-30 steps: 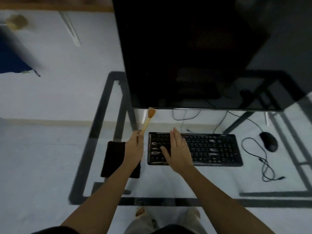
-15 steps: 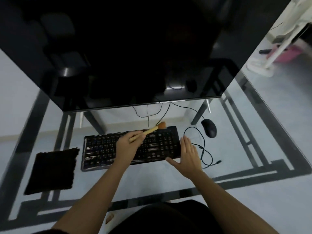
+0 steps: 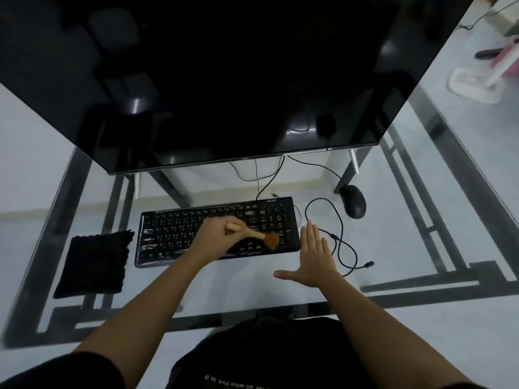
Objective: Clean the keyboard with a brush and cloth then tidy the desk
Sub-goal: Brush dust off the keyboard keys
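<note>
— Since half a second ago, the brush head has dropped from the far edge of the keyboard to its near right part, hasn't it?

— Yes. Its orange bristles now sit over the keys by the front right corner. The left hand is over the middle of the keyboard, fingers curled round the pale wooden handle.

— And the right hand?

— It holds nothing. Its fingers are straight and together, the thumb is spread wide, and it lies palm down just beside the keyboard's right end. Whether it touches the glass or hovers, I can't tell.

— What is the surface like?

— It's a glass-topped table with dark bands round its border. The pale floor and the dark legs show through it. The black cloth lies flat on the glass just left of the keyboard, apart from it.

— Anything else on it?

— A big dark monitor stands behind the keyboard and fills the top of the view. A black mouse sits to the far right, and its cable loops across the glass between mouse and right hand.

— And the room?

— There is pale flooring all round. At the upper right a white stand rests on the floor, blurred, with something pinkish beside it.
</note>
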